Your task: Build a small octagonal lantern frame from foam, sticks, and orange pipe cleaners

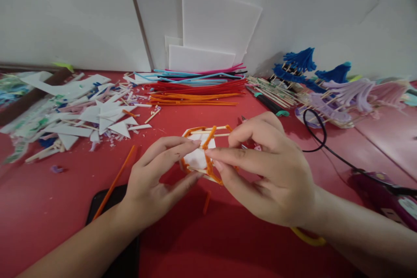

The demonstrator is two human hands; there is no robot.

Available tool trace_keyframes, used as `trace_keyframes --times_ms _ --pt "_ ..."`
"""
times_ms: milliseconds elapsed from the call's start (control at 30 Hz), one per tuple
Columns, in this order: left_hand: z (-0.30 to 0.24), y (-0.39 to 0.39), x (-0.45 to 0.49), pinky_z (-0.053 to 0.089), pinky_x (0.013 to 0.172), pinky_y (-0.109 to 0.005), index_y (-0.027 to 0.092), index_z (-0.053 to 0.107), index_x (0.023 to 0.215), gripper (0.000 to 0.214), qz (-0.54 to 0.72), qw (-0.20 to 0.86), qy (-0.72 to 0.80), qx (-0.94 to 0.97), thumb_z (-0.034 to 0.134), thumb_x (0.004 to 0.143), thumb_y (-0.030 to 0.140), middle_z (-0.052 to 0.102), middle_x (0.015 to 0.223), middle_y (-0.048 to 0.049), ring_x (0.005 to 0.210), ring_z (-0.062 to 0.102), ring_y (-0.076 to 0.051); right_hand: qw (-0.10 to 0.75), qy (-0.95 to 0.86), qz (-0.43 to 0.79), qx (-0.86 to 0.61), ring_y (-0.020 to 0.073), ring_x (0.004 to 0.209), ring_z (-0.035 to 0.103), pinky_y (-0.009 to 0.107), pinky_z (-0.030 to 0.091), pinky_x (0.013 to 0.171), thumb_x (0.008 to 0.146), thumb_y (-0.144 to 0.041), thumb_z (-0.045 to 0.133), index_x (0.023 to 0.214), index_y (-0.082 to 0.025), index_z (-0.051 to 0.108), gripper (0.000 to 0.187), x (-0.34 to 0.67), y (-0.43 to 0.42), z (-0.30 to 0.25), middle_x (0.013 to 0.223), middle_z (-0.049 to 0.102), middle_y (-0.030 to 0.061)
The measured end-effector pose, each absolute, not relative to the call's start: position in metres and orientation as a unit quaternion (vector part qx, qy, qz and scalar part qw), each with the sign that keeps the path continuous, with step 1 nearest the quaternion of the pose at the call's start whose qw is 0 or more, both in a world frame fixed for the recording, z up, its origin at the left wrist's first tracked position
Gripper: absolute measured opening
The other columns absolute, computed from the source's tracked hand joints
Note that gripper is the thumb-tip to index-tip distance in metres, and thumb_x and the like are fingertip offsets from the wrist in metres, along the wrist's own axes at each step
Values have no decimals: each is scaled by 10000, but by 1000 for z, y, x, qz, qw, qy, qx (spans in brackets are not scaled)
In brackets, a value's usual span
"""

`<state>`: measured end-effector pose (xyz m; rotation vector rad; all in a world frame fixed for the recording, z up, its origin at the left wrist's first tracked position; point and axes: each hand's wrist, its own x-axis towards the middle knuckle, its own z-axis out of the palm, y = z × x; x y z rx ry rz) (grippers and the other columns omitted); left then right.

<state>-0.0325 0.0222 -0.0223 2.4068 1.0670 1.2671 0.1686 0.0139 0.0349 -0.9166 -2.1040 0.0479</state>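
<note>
Between my hands is a small frame [197, 159] of pale wooden sticks, ringed with orange pipe cleaner and with a white panel at one end. My left hand [156, 173] grips its left side, fingers on top and thumb below. The thumb and index finger of my right hand [270, 169] pinch the orange pipe cleaner band [209, 152] around the middle of the sticks. A short orange piece [206, 202] lies on the table just under the frame. A longer orange pipe cleaner [114, 182] rests across a black phone-like slab [97, 202] beside my left forearm.
Orange, red and blue pipe cleaners [195, 97] lie at the back of the red table [182, 243]. White scraps [81, 113] are heaped at left. A black-and-green cutter [269, 103], blue and lilac umbrella-like models [339, 95] and a corded purple device [374, 191] lie right.
</note>
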Motion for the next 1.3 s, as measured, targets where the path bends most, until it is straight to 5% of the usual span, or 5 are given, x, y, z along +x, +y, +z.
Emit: trace_keyframes --times_ms 300,733,900,1067,1300 --pt "-42 20 -36 608 700 -346 250 531 1141 427 466 218 417 749 692 746 225 596 1073 -73 932 636 -219 346 -791 58 -500 192 856 591 343 464 755 793 -222 635 918 -209 660 128 189 41 38 887 644 36" --pt "-35 22 -34 610 663 -264 288 569 1026 288 447 310 371 753 699 772 245 542 1034 -18 852 639 -154 315 -869 19 -381 184 874 566 357 434 794 846 -147 583 874 -240 738 183 194 49 35 884 655 36" --pt "-34 21 -33 612 705 -326 289 479 1223 581 392 277 380 791 752 712 340 492 1208 -84 943 636 -220 331 -885 -2 -327 197 941 511 381 410 847 869 -145 561 869 -257 753 223 189 46 29 957 632 55" --pt "-27 20 -33 585 785 -358 246 518 1173 448 373 184 346 841 700 768 301 619 1090 -94 955 638 -232 328 -889 -2 -320 211 999 486 398 438 864 860 -140 565 878 -282 744 229 187 43 26 1032 627 47" --pt "-26 23 -32 586 760 -332 225 590 1075 315 385 133 390 826 671 773 260 677 1000 -76 893 665 -215 309 -828 -27 -467 224 1019 607 441 486 901 842 -105 488 1273 -248 523 455 221 57 32 1103 663 60"
